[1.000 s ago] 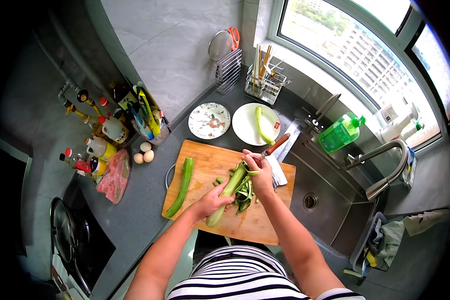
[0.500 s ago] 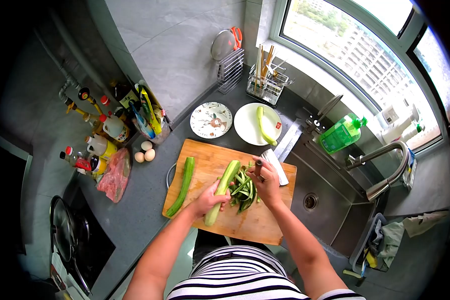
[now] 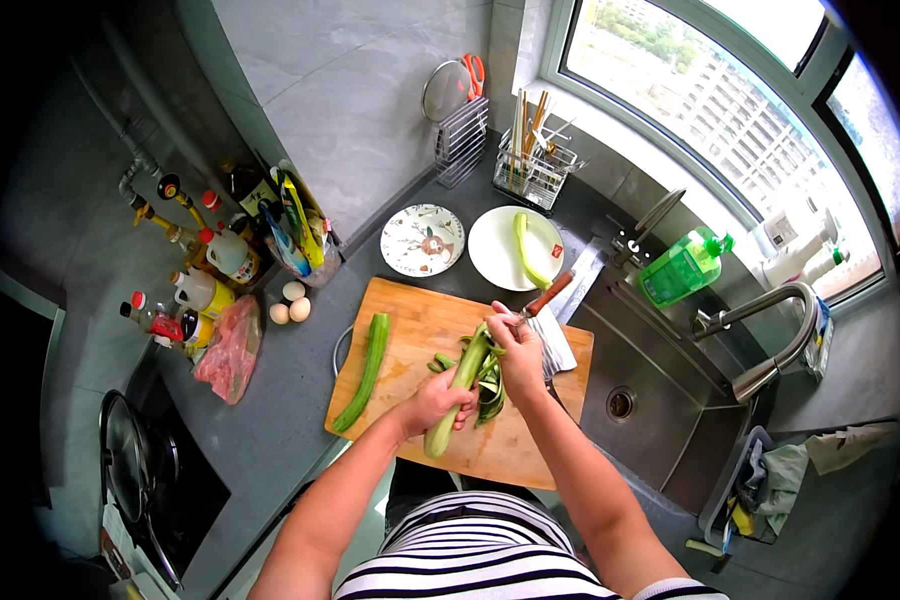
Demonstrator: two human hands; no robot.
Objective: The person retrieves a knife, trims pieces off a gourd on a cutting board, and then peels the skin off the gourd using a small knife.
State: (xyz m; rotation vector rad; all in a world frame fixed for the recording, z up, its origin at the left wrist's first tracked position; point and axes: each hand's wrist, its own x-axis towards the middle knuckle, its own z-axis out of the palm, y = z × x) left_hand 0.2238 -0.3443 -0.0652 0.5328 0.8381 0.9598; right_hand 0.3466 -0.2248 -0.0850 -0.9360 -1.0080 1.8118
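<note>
My left hand [image 3: 438,404] is wrapped around the lower part of a largely peeled, pale green zucchini [image 3: 465,372], tilted above the cutting board [image 3: 420,310]. At its upper end, my right hand [image 3: 516,350] is closed on a peeler [image 3: 550,293]; its brown handle points up and right, while its blade is hidden by the fingers. Dark green peelings [image 3: 491,392] lie in a heap beneath both hands. An unpeeled zucchini [image 3: 372,370] lies at the board's left side. Another, peeled zucchini [image 3: 523,245] rests on a white plate [image 3: 490,262].
A patterned plate [image 3: 405,225] stands behind the board. Right of it is the steel sink [image 3: 660,430]. Flat silver-white thing [image 3: 558,345], partly hidden, lies at the board's right edge. Eggs [image 3: 292,303], a pink bag [image 3: 230,355] and several bottles [image 3: 205,295] sit left.
My right hand has moved slightly left and down to the zucchini's upper end, and the peeler's handle has swung to the upper right. The held zucchini has shifted right and tilted more upright.
</note>
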